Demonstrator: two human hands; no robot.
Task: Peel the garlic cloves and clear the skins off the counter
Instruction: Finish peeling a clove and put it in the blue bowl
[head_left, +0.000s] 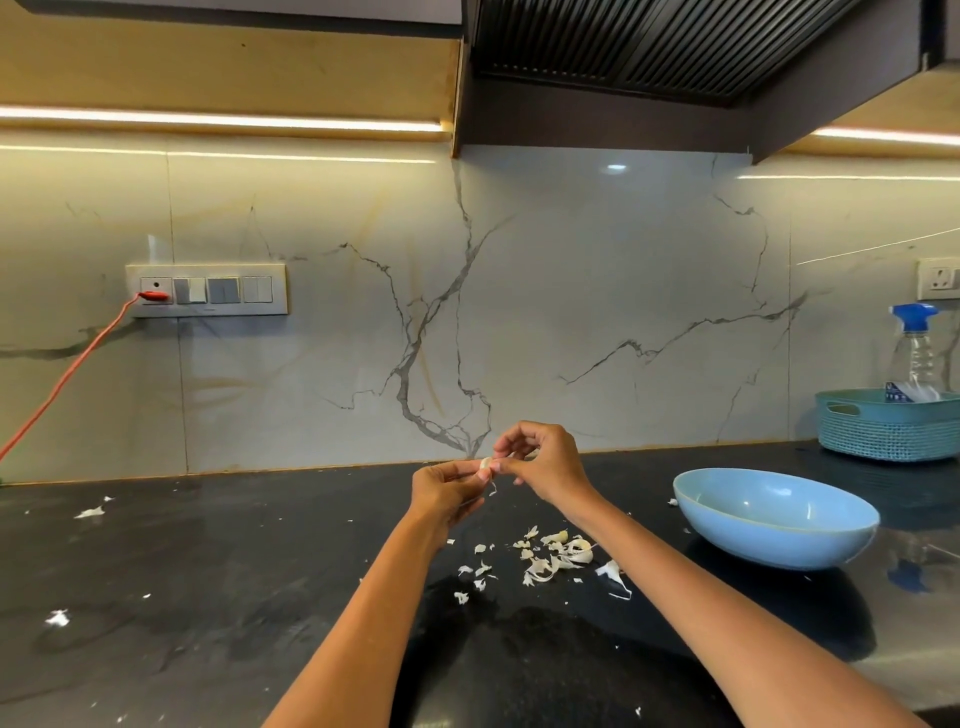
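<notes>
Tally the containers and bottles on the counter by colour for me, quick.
Light blue bowl: 1
Teal basket: 1
Clear spray bottle with a blue trigger head, standing in the basket: 1
Total: 3

A dark, polished stone counter is seen running along the marble-patterned wall. A heap of pale garlic skins is spread across its middle, with smaller scraps scattered around it. More stray skin bits are found far to the left, and another scrap lies nearer the front edge. A light blue bowl is set to the right of the heap, apart from it. A teal woven basket is placed at the back right, against the wall.
</notes>
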